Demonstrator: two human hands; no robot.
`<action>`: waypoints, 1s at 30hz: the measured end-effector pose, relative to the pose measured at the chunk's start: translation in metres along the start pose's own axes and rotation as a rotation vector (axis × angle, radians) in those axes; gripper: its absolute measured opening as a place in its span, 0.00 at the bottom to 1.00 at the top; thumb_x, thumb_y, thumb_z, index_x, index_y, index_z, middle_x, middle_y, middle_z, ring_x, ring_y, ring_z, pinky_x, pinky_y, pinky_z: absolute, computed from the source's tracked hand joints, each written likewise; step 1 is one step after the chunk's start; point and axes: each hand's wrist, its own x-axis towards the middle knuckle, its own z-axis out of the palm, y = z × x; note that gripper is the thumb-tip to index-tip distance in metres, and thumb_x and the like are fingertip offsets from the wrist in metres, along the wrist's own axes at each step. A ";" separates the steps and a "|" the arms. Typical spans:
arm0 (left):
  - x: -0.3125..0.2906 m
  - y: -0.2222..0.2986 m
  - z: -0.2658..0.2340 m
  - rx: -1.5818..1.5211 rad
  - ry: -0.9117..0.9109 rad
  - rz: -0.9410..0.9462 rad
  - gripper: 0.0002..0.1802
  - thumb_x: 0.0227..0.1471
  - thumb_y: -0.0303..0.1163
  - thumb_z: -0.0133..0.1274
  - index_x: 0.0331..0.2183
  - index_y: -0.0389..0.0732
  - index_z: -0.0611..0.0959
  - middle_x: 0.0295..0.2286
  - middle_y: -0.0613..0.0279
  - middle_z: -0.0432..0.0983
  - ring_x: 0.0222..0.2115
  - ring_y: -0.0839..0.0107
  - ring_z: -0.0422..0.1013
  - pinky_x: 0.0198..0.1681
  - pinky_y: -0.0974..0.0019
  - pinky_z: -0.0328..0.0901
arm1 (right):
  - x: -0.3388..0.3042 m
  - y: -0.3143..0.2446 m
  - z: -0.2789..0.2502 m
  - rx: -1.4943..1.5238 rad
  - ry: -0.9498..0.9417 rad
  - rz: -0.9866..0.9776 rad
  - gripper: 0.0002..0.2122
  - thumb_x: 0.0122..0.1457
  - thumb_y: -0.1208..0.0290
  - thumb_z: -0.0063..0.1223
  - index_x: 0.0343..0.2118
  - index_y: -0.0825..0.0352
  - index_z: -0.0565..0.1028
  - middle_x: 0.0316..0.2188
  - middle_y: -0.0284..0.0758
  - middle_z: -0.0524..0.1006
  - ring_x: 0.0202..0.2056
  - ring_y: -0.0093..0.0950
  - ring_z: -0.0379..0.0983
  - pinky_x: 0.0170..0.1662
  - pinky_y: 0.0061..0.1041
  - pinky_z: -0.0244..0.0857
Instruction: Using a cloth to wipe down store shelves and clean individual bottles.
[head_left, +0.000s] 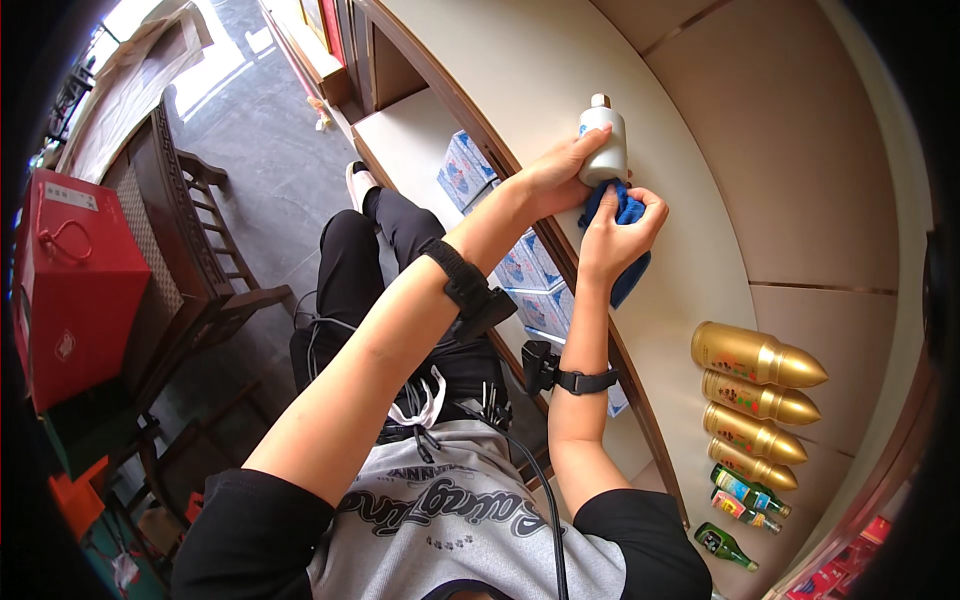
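Note:
My left hand (562,172) is closed round a white bottle (606,150) with a small gold-toned cap, held over the pale shelf. Just below the bottle's base, my right hand (625,228) pinches a blue cloth (628,208), which touches the lower end of the bottle. Part of the cloth hangs down beside my right wrist. The fingers of my left hand behind the bottle are hidden.
Several gold bullet-shaped bottles (757,353) and green glass bottles (726,546) line the shelf at right. Blue-and-white boxes (528,262) sit on a lower shelf under my forearms. At left are a red box (80,290) and a dark wooden chair (190,230).

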 end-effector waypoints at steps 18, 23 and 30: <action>-0.001 0.002 -0.005 0.006 -0.023 -0.029 0.28 0.55 0.54 0.42 0.48 0.44 0.60 0.37 0.53 0.68 0.38 0.63 0.68 0.44 0.59 0.66 | -0.003 -0.006 -0.004 0.185 -0.103 -0.014 0.09 0.42 0.80 0.53 0.24 0.69 0.63 0.23 0.36 0.66 0.26 0.32 0.64 0.34 0.30 0.62; 0.000 0.001 -0.006 0.045 0.025 -0.037 0.29 0.55 0.56 0.41 0.47 0.43 0.62 0.36 0.54 0.70 0.37 0.63 0.69 0.42 0.60 0.67 | -0.002 -0.004 -0.002 0.131 -0.096 -0.125 0.11 0.44 0.79 0.59 0.26 0.68 0.66 0.26 0.35 0.67 0.29 0.33 0.66 0.36 0.30 0.63; -0.001 0.002 -0.005 0.059 0.063 -0.063 0.28 0.55 0.55 0.42 0.46 0.41 0.65 0.37 0.53 0.70 0.38 0.66 0.69 0.44 0.62 0.66 | -0.002 -0.004 0.002 -0.011 -0.036 -0.166 0.11 0.46 0.74 0.62 0.27 0.69 0.69 0.27 0.36 0.69 0.31 0.33 0.68 0.38 0.30 0.63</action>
